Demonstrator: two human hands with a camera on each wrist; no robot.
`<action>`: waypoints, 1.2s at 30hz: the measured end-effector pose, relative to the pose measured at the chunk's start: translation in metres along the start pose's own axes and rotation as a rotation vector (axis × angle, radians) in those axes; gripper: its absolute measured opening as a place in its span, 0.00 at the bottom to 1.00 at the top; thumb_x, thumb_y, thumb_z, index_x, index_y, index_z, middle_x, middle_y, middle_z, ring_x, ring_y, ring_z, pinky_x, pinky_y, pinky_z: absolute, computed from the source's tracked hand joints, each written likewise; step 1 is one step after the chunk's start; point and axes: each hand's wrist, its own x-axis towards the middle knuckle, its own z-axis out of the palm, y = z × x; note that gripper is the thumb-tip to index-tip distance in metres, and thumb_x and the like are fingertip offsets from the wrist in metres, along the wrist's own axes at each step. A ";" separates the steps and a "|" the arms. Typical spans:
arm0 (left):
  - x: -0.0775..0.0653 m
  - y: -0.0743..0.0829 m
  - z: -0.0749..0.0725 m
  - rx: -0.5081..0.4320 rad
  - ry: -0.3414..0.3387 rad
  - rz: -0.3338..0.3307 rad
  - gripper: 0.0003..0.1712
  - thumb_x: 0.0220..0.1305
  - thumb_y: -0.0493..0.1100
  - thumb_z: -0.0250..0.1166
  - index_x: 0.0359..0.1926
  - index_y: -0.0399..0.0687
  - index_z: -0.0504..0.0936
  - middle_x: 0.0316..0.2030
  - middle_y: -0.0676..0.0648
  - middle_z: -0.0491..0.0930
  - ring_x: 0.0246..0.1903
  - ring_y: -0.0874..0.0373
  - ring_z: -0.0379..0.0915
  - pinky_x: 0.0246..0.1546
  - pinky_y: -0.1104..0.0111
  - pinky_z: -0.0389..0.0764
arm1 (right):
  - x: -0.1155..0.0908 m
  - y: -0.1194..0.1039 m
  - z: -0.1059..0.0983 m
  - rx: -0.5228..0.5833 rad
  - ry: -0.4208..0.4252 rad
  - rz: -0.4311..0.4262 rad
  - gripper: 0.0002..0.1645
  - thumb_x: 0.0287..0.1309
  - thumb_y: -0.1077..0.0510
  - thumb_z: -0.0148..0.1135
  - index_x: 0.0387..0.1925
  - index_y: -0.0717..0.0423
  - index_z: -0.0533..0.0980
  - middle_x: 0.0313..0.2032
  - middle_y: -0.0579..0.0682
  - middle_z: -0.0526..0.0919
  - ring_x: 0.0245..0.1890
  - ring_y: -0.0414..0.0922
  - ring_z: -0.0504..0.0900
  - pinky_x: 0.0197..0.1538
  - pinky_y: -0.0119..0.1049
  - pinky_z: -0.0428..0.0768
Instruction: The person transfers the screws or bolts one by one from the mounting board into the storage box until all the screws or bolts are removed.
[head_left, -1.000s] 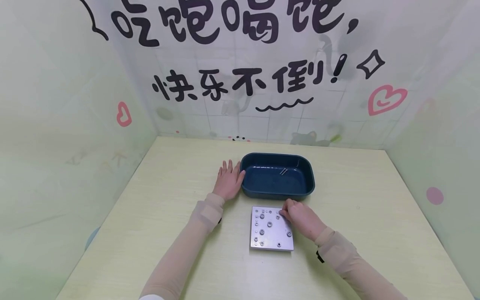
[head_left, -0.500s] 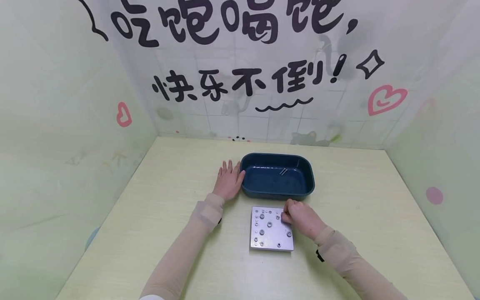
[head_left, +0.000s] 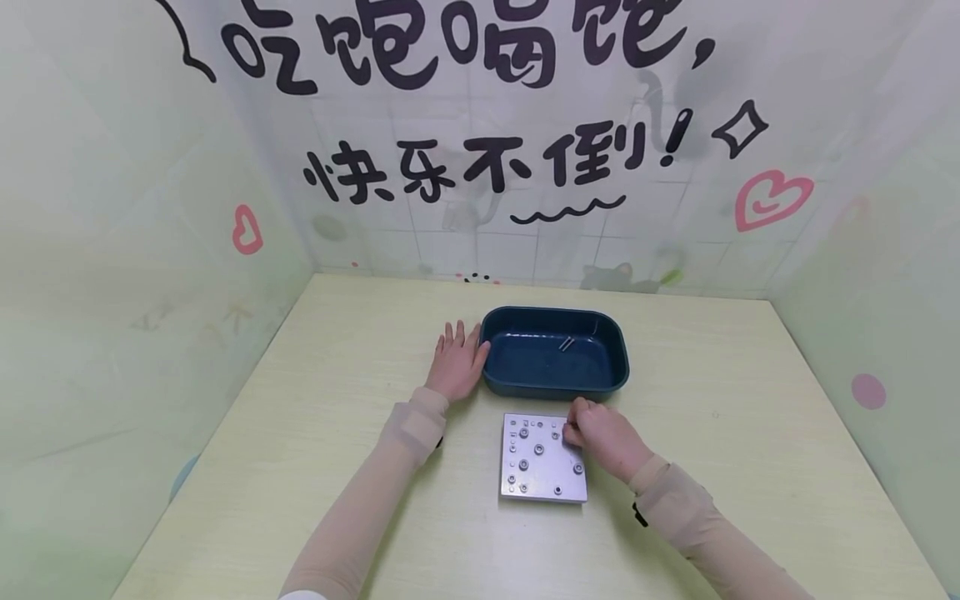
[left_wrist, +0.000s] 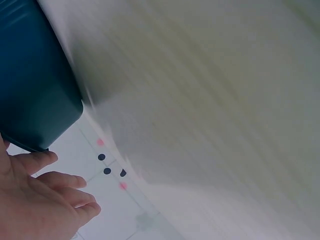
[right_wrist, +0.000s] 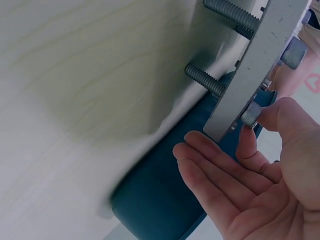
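A square metal plate (head_left: 543, 479) with several bolts and holes lies in front of a dark blue tray (head_left: 555, 390). At its far right corner my right hand (head_left: 611, 437) pinches a bolt head (right_wrist: 251, 114) between thumb and index finger; the other fingers stretch out beside the plate's edge. In the right wrist view, threaded shanks (right_wrist: 204, 80) stick out below the plate. My left hand (head_left: 453, 367) rests at the tray's left side with fingers spread, its thumb at the rim. In the left wrist view, its fingers (left_wrist: 67, 180) are loosely extended by the tray's corner.
Two small screws (head_left: 567, 342) lie inside the tray. Both stand on a pale wooden table (head_left: 712, 400), enclosed by printed walls (head_left: 637, 250) at the back and sides. Part of a blue object (head_left: 183, 477) shows past the table's left edge.
My right thumb and index finger have shifted slightly at the bolt head, the thumb drawing a little toward me and to the right. The left hand, plate and tray stay put.
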 end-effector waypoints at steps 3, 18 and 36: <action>0.000 0.000 0.000 -0.007 0.002 -0.001 0.35 0.79 0.58 0.38 0.76 0.43 0.58 0.75 0.29 0.49 0.76 0.33 0.37 0.75 0.46 0.44 | -0.001 -0.001 -0.001 -0.003 0.018 -0.012 0.04 0.57 0.65 0.64 0.29 0.59 0.76 0.24 0.47 0.78 0.22 0.37 0.71 0.25 0.30 0.74; 0.000 -0.002 0.000 -0.011 0.003 -0.003 0.35 0.79 0.59 0.37 0.76 0.43 0.57 0.75 0.29 0.48 0.76 0.33 0.35 0.75 0.46 0.44 | -0.001 0.002 -0.012 -0.054 0.085 -0.124 0.04 0.55 0.65 0.66 0.30 0.62 0.77 0.26 0.50 0.81 0.23 0.38 0.77 0.29 0.30 0.80; 0.001 -0.002 0.001 0.004 0.008 0.017 0.35 0.78 0.59 0.36 0.76 0.43 0.58 0.75 0.29 0.49 0.75 0.32 0.37 0.75 0.46 0.45 | 0.018 0.008 -0.043 0.031 0.226 -0.116 0.05 0.60 0.64 0.64 0.32 0.61 0.75 0.28 0.51 0.82 0.22 0.38 0.73 0.26 0.32 0.74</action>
